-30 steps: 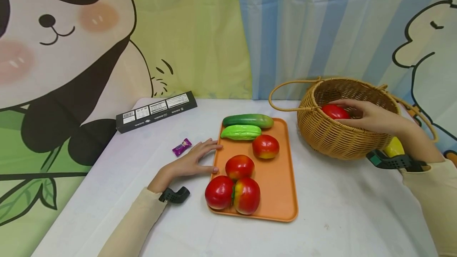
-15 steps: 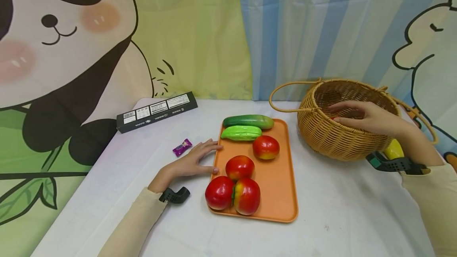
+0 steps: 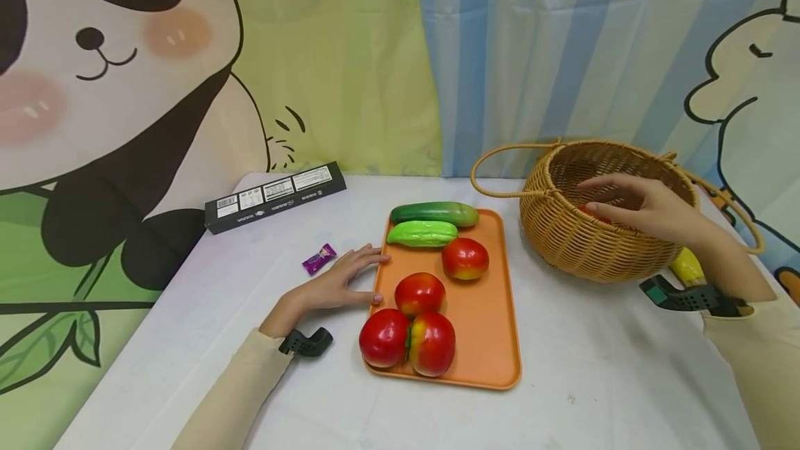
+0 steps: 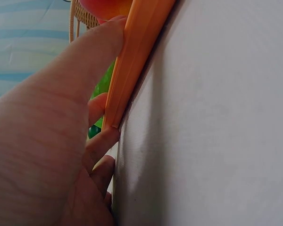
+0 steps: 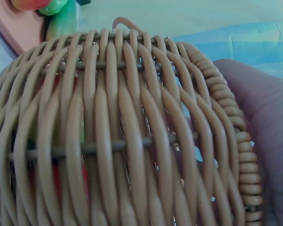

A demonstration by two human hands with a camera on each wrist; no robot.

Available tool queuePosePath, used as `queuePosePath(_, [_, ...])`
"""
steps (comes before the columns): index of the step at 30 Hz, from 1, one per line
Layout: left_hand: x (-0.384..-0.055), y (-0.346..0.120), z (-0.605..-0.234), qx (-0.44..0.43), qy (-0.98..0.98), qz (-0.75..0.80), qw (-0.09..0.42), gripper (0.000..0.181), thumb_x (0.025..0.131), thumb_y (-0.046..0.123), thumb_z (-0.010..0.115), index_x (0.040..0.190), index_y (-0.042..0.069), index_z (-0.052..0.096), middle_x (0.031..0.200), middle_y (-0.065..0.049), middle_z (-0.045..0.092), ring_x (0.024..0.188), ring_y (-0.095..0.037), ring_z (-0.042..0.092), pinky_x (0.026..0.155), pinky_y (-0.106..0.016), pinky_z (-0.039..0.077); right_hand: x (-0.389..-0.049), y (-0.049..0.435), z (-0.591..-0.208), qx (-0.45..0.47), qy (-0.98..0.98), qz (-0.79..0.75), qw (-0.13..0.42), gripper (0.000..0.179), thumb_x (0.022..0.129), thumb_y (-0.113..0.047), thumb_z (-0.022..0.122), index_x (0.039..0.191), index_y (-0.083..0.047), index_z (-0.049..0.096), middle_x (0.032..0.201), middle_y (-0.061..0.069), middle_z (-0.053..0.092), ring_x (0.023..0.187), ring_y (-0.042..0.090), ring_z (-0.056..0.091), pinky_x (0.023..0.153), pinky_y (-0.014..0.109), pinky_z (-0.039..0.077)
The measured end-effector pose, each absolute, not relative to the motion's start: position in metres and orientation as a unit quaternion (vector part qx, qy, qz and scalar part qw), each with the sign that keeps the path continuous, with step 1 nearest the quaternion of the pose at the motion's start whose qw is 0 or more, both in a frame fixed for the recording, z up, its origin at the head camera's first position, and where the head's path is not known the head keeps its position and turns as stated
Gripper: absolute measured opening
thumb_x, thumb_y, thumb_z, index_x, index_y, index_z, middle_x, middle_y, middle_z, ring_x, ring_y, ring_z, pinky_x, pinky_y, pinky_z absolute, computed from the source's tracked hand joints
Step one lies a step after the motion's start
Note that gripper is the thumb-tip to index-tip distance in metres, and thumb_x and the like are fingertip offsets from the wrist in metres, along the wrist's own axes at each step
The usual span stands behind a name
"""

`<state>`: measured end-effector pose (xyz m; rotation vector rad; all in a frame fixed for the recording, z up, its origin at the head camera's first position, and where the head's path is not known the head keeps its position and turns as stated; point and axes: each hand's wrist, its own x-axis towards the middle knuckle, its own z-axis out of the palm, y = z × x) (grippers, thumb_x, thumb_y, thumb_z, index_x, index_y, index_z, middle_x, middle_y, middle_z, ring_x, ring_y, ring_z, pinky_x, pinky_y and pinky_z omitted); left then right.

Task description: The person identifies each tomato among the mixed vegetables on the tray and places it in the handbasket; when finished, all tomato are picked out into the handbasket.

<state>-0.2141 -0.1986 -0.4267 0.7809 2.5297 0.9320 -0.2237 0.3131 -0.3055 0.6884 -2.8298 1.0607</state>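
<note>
My right hand (image 3: 653,210) reaches over the near rim of the wicker basket (image 3: 594,248), with thumb and fingers spread apart inside it. Just below the thumb shows part of a red fruit (image 3: 592,214); the rest is hidden by the basket and hand. In the right wrist view, the basket's weave (image 5: 104,117) covers most of the fingers. My left hand (image 3: 334,283) rests at the left edge of the orange tray (image 3: 481,339), thumb and fingertips touching its rim. On the tray lie several red-and-yellow fruits (image 3: 420,294), a cucumber (image 3: 437,212) and a light-green ridged vegetable (image 3: 422,232).
A black box (image 3: 275,198) lies at the back left of the white table (image 3: 562,360). Left of the tray is a small purple wrapped candy (image 3: 319,259). Something yellow (image 3: 687,268) shows between the basket and my right wrist. Printed curtains hang behind.
The red fruit in my right hand has gone down into the basket. My thumb and fingers have since parted, and the hand has shifted slightly right. My left hand has stayed put.
</note>
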Motion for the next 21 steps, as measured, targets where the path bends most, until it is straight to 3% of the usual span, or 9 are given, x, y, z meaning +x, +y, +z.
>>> queuePosePath(11, [-0.215, -0.199, -0.427, 0.273, 0.889, 0.327, 0.169, 0.073, 0.085, 0.048, 0.070, 0.149, 0.034, 0.038, 0.162, -0.006, 0.019, 0.151, -0.030, 0.005, 0.119, -0.057, 0.001, -0.217, 0.306, -0.305, 0.251, -0.891, 0.374, 0.058, 0.039, 0.092, 0.002, 0.062, 0.131, -0.002, 0.058, 0.117, -0.025, 0.059, 0.099, -0.008, 0.058, 0.073, 0.009, 0.050])
queuePosePath(21, [-0.214, -0.199, -0.427, 0.274, 0.887, 0.332, 0.169, 0.073, 0.085, 0.048, 0.071, 0.148, 0.034, 0.038, 0.162, -0.006, 0.019, 0.150, -0.031, 0.005, 0.118, -0.058, 0.001, -0.207, 0.297, -0.301, 0.271, -0.872, 0.402, 0.062, 0.037, 0.092, 0.005, 0.061, 0.129, 0.002, 0.056, 0.117, -0.010, 0.064, 0.102, -0.004, 0.061, 0.079, 0.009, 0.050])
